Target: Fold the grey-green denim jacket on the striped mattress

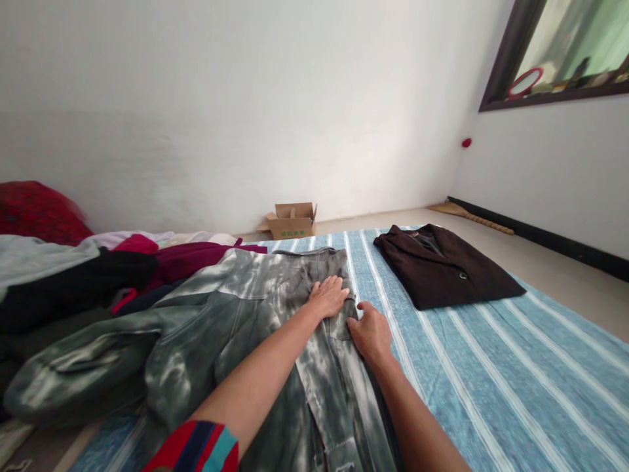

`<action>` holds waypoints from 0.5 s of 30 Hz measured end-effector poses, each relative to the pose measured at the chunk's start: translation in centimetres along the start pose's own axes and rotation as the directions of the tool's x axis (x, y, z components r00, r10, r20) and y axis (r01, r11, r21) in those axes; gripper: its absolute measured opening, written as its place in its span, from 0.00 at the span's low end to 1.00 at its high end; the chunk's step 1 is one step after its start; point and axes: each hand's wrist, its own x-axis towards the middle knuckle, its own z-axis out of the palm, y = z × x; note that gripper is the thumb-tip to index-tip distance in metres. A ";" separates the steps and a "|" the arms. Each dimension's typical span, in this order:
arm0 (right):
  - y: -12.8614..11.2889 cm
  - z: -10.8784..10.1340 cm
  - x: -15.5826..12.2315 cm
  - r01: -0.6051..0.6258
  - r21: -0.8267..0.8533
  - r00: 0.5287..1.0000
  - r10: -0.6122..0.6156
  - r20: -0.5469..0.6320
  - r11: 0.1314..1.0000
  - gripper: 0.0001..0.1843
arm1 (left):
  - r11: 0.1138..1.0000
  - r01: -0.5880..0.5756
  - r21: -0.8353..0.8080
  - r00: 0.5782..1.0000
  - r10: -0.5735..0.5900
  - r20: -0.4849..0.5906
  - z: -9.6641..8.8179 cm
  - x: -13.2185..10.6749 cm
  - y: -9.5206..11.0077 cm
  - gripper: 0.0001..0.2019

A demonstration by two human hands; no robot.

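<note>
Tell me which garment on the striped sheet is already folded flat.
The dark brown jacket, lying alone as a neat rectangle to the right. The grey-green jacket under both hands is spread open, and the rest are heaped on the left.

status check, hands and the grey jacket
Left hand flat on grey jacket. Right hand at its edge. Clothes pile touching the left sleeve.

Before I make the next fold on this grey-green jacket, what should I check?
1. Left hand flat on the grey-green jacket: ok.
2. Right hand at the jacket's right edge, touching it: ok.
3. Jacket front smooth: not ok, wrinkles near the hands.
4. Left sleeve laid flat: not ok, it bunches toward the clothes pile.
5. Bare striped sheet to the right: ok.
6. Dark folded jacket apart from this one: ok.
</note>
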 end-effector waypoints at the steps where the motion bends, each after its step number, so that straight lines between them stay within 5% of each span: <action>1: 0.0 0.0 -0.1 -0.001 -0.004 1.000 0.001 -0.003 1.000 0.21 | 1.000 -0.009 -0.001 1.000 0.009 -0.013 -0.2 0.3 -0.1 0.18; 15: 0.1 0.3 0.1 0.023 -0.004 1.000 -0.023 -0.013 1.000 0.21 | 0.992 -0.108 -0.058 0.994 0.109 0.014 0.3 6.0 -1.9 0.18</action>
